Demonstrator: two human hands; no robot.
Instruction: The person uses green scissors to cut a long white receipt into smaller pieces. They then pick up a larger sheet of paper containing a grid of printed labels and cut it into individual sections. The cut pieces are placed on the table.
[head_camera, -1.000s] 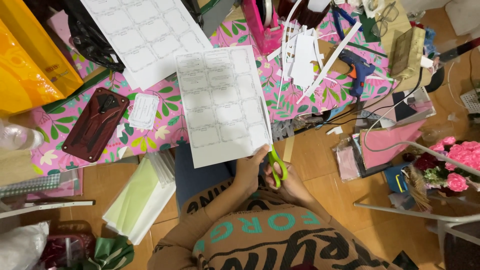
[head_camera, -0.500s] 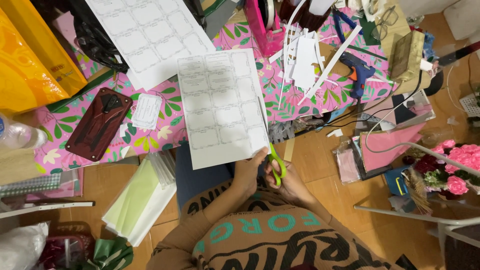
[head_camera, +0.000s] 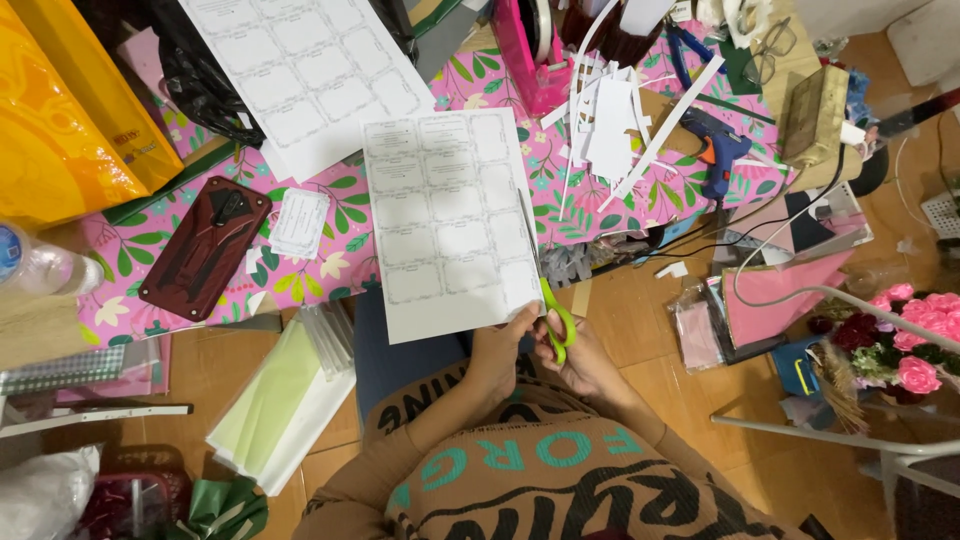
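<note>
Cutting looks barely begun: the printed sheet of bordered label boxes at centre frame is whole apart from its right edge, where the green-handled scissors run up the margin, and one cut label lies to the left on the floral table cover. The left hand pinches the sheet's lower right corner. The right hand, fingers closed through the handles, works just beside it at lower centre.
</note>
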